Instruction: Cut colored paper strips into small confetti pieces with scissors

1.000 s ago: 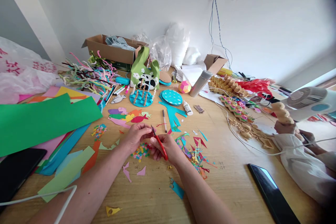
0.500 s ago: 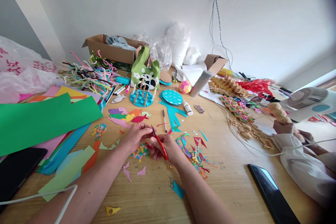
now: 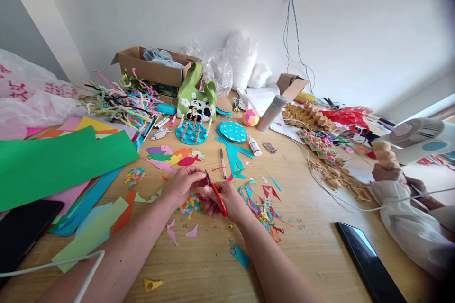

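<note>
Red-handled scissors [image 3: 217, 196] are in my right hand [image 3: 227, 201], their dark blades pointing up and away toward my left fingertips. My left hand [image 3: 186, 184] is closed in a pinch at the blade tips; whatever small piece it holds is too hidden to name. Beneath both hands lies a pile of round paper dots [image 3: 191, 206]. Cut paper scraps [image 3: 265, 208] in many colours are scattered to the right. Just beyond my hands rest several paper fish, among them a red fish [image 3: 188, 160], and a pen [image 3: 222, 163].
Stacked coloured paper [image 3: 64, 165] covers the left side. Farther back stand a panda bag [image 3: 196, 97], blue discs [image 3: 232, 131], a glue bottle [image 3: 254, 147] and a grey flask [image 3: 272, 113]. At right are a phone [image 3: 368, 260], a fan [image 3: 415, 139] and another person's hand [image 3: 389, 174] holding a tan piece.
My hands and the scissors stay almost still. At the right, the other person's hand has shifted slightly and the tan piece in it has turned.
</note>
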`<state>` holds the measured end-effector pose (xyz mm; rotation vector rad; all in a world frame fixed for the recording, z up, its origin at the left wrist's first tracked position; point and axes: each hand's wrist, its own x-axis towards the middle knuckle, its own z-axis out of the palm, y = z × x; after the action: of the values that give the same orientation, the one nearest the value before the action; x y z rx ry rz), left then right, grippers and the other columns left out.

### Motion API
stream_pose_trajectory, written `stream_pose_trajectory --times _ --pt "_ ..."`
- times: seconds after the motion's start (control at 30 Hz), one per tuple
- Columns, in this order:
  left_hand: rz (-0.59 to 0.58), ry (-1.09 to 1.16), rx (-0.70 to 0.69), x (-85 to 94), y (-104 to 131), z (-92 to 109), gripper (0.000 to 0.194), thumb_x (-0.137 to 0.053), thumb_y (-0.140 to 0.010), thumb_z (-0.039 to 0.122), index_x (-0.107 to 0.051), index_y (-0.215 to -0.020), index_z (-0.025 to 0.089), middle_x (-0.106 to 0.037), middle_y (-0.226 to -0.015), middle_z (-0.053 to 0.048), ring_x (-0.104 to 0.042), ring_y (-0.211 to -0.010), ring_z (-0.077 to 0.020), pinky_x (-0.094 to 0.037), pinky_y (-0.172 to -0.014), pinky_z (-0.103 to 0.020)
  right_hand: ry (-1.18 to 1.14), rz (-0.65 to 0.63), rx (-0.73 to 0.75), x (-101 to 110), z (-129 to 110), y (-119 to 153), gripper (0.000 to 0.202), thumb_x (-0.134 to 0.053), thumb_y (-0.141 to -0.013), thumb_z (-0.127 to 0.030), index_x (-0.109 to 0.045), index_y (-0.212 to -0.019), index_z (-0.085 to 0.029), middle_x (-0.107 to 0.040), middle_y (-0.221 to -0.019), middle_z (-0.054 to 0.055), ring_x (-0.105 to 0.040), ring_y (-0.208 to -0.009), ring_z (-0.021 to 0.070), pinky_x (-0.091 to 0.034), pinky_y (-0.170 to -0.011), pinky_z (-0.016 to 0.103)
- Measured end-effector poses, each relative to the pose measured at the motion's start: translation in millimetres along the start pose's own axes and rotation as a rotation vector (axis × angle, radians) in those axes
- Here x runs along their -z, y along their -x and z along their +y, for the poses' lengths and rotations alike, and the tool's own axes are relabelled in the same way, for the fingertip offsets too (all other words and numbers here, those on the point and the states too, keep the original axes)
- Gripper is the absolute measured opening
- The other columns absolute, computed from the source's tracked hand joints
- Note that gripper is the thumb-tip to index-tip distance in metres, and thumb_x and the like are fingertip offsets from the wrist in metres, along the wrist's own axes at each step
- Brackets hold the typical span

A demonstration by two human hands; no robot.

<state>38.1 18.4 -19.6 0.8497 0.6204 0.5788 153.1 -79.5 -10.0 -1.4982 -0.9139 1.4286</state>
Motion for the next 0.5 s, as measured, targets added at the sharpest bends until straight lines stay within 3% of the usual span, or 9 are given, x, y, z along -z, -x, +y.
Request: stream_pose_trajectory --times 0.5 --pt "0.007 -0.015 0.015 0.2 0.9 1.3 0.015 -0.073 -0.055 0.02 -0.063 -0.063 0.013 -0.066 -0.062 -0.003 -0.059 -0.056 -0.0125 -0.044 -0.057 -0.025 0.027 -0.016 -0.003 1.4 -1.1 0.6 0.05 -0.066 -0.066 -0.06 -0.059 -0.056 -0.012 -0.058 -0.046 0.002 -0.052 -0.036 0.0107 -0.044 -0.037 0.021"
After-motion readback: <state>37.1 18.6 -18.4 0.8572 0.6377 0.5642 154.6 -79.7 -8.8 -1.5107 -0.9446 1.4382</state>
